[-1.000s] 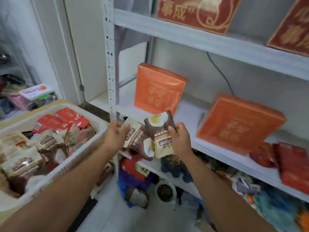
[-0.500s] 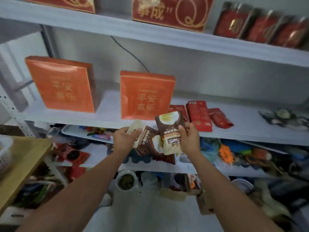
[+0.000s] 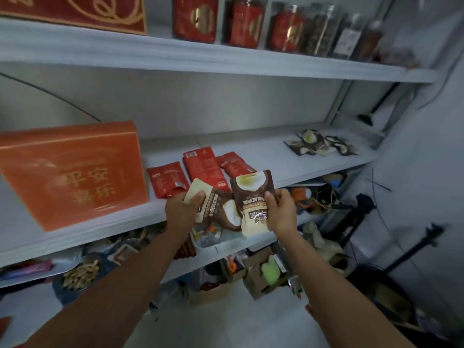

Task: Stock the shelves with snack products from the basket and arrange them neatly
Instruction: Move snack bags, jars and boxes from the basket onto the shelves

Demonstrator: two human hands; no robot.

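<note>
My left hand (image 3: 181,209) grips a brown and cream snack packet (image 3: 212,205) lying sideways. My right hand (image 3: 280,212) pinches a second brown and cream snack packet (image 3: 252,197) held upright, overlapping the first. Both hands hover just in front of the middle white shelf (image 3: 288,169). Three red snack packets (image 3: 200,167) lie flat on that shelf right behind the hands. Several more brown and cream packets (image 3: 321,145) lie in a loose pile at the shelf's far right. The basket is out of view.
An orange gift box (image 3: 72,172) stands on the middle shelf at left. Red jars (image 3: 244,22) and a red box line the top shelf. Cluttered lower shelves and cardboard boxes (image 3: 261,275) sit below. A dark stand (image 3: 414,247) is on the floor at right.
The view has swung right along the shelf, away from the basket. Both hands have carried the two packets rightward, now in front of the red packets.
</note>
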